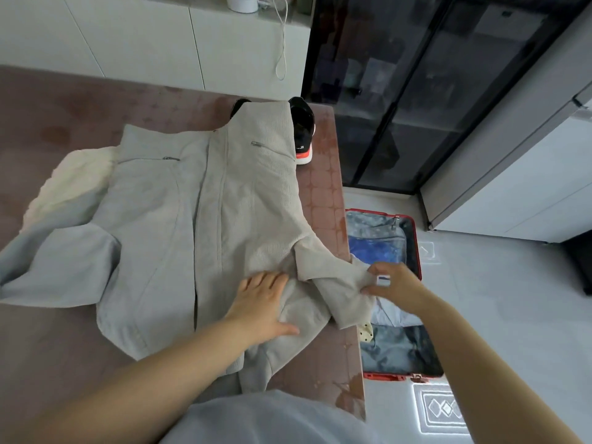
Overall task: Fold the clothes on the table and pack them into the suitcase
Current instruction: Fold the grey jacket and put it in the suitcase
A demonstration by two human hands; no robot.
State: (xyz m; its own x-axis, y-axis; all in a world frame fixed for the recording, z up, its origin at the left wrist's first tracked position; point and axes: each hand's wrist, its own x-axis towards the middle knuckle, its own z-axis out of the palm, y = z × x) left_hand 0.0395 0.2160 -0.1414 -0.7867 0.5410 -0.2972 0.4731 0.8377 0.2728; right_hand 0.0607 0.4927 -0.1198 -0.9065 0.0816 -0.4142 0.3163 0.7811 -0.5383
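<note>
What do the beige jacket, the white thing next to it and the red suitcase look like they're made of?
Jacket: matte cloth with fine ribbing, seen near the zip pockets; fibre unclear. White garment: fluffy, likely fleece or plush knit, by its bumpy nap. Suitcase: rigid red rim, probably plastic; slightly glossy patterned fabric lining.
</note>
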